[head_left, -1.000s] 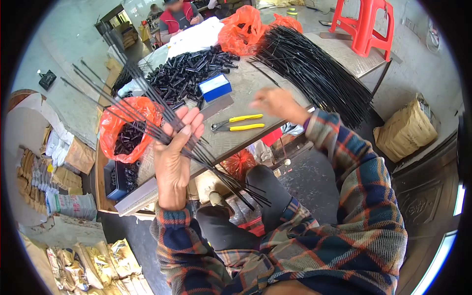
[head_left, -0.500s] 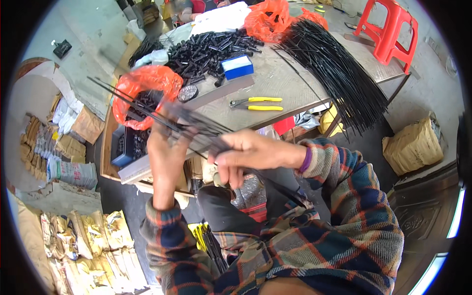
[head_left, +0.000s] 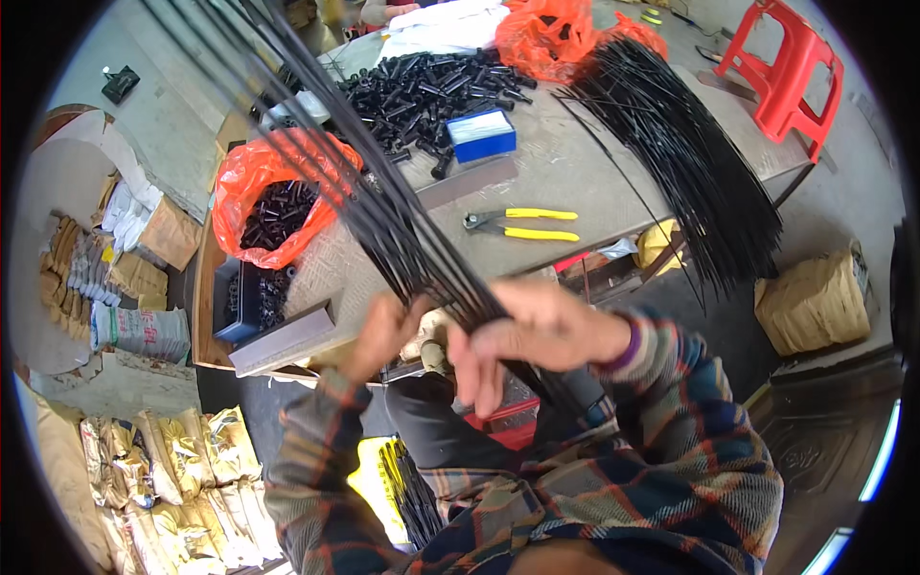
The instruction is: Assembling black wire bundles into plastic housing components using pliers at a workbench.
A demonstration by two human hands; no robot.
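A bundle of long, thin black rods (head_left: 383,216) slants from the upper left down across my lap, fanned at its far end and blurred by motion. My right hand (head_left: 537,331) is closed round its lower part, the thumb lying over the rods. Against the bundle's left side, my left hand (head_left: 381,335) has its fingers bent in and touching the rods; its fingertips are partly hidden. Below my right hand the rods' lower ends run toward my thigh. Beyond them, yellow-handled cutting pliers (head_left: 522,224) lie on the table.
The table (head_left: 431,254) bears a large black rod pile (head_left: 685,172), heaped black tubular pieces (head_left: 422,101), a blue box (head_left: 481,136), an orange-red bag (head_left: 287,244) of small black parts and a red stool (head_left: 781,72). A metal angle strip (head_left: 283,340) lines the near edge. Wrapped packages (head_left: 177,460) are at left.
The bundle has swung steeper, its far end rising toward the top left and spreading out. My left hand has slid down the rods toward me; my right hand has shifted slightly right.
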